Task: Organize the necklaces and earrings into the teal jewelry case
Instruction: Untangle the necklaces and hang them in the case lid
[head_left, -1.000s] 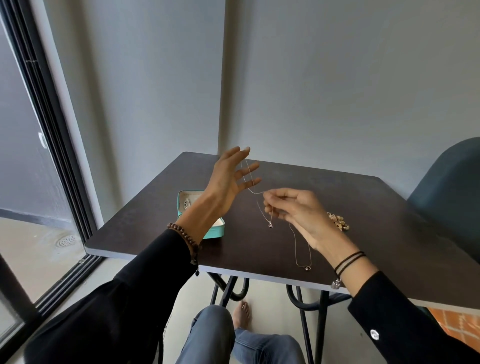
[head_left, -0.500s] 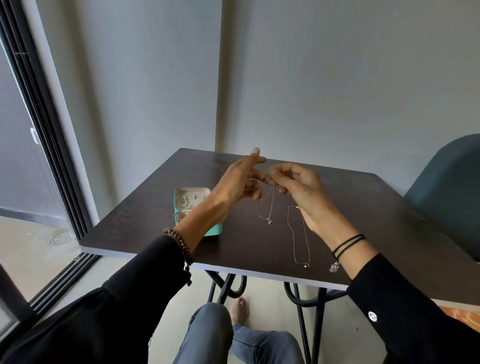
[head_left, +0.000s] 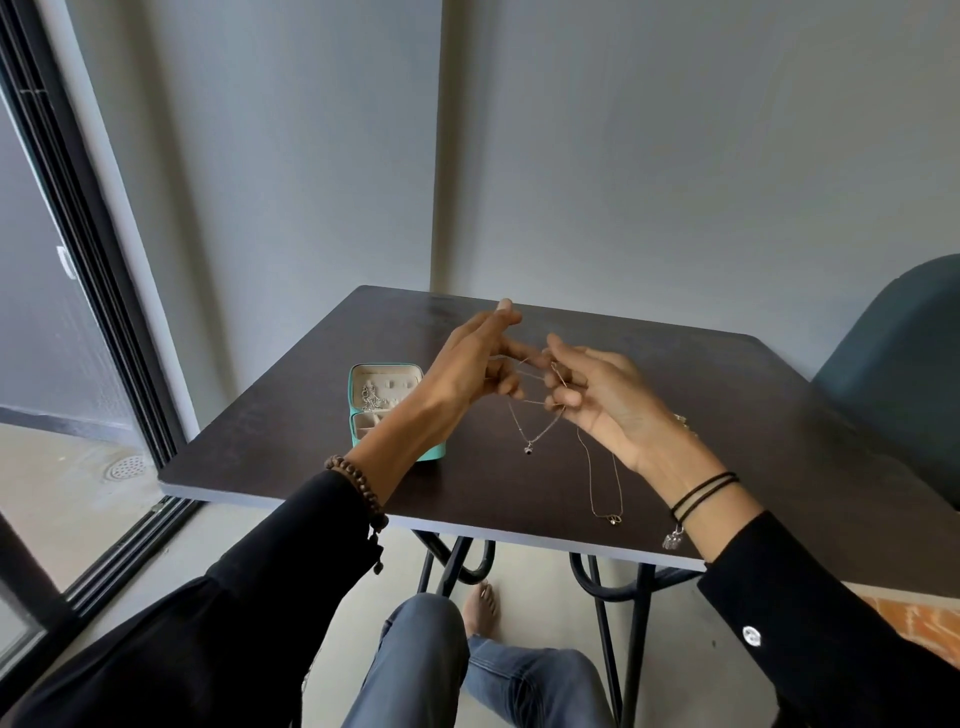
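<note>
Above the table (head_left: 779, 415), between two raised hands, a thin necklace (head_left: 529, 449) is held as a slack web of strands. The left hand (head_left: 467, 374) has its forefinger stretched up and away, while its lower fingers curl around the chain. The right hand (head_left: 608, 405), palm turned toward the left, pinches the same chain between thumb and bent fingers. The tips of both hands almost meet. Below that double hold the chain falls in a V to a small dark pendant hanging just over the tabletop. A second necklace (head_left: 613, 518) runs from under the right palm toward the near table edge; whether the hand grips it cannot be told. Left of the hold, partly behind the left forearm, stands the open teal case (head_left: 382, 373), with small silver pieces on its pale lining. Right of the hold and well apart is a dark blue chair (head_left: 898, 364). A bead bracelet (head_left: 358, 486) circles the left wrist, and black cords (head_left: 701, 491) circle the right.
</note>
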